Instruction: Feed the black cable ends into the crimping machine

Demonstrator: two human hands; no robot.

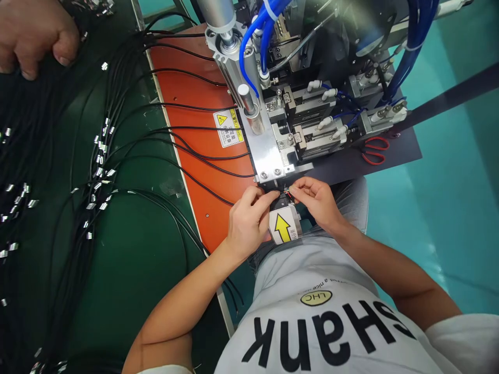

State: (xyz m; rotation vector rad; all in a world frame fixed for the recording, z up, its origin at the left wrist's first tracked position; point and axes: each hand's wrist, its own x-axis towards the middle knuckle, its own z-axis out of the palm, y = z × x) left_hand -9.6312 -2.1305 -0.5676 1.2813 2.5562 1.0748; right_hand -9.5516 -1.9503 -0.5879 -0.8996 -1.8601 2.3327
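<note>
At the front end of the bench machine (268, 150), my left hand (249, 218) is closed, thumb and forefinger pinching a black cable (212, 191) that runs in from the left. Facing it, my right hand (317, 202) pinches a small wire end, where a speck of red and a bit of shiny metal show; the fingers hide most of it. Both hands meet just over a block with a yellow arrow label (283, 227). Several other black cables lie across the orange plate (175, 114) with their ends in the machine's side.
Bundles of black cables with silver connectors (99, 156) cover much of the green mat (152, 249). Another person's hand (37, 36) rests on cables at top left. Red-handled scissors (375, 150) lie right of the machine. Blue air hoses (413, 47) rise behind.
</note>
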